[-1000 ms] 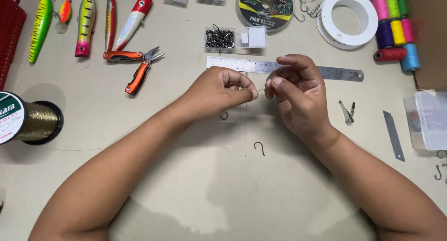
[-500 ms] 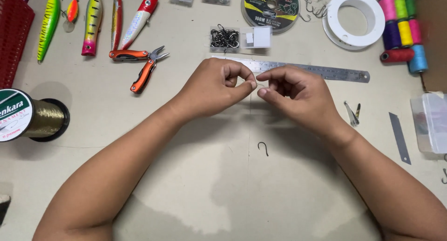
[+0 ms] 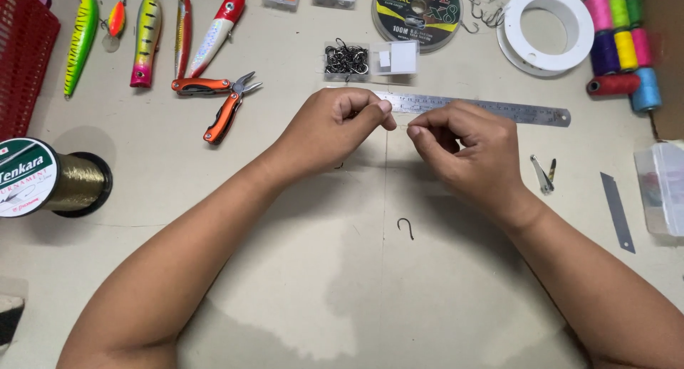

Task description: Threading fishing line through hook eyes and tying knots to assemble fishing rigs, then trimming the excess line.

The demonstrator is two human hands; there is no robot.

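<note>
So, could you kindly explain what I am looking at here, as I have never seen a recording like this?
There is no machine here: a person works with two bare hands, filmed by one camera on their head that looks down at a table. The left hand and right hand are pinched close together just in front of a steel ruler; what they pinch is too fine to tell. A single loose hook lies below them. Around them are painted fishing lures, orange-handled pliers, a small box of hooks, a spool of golden line, coloured thread spools, small clippers and a blade.
</note>
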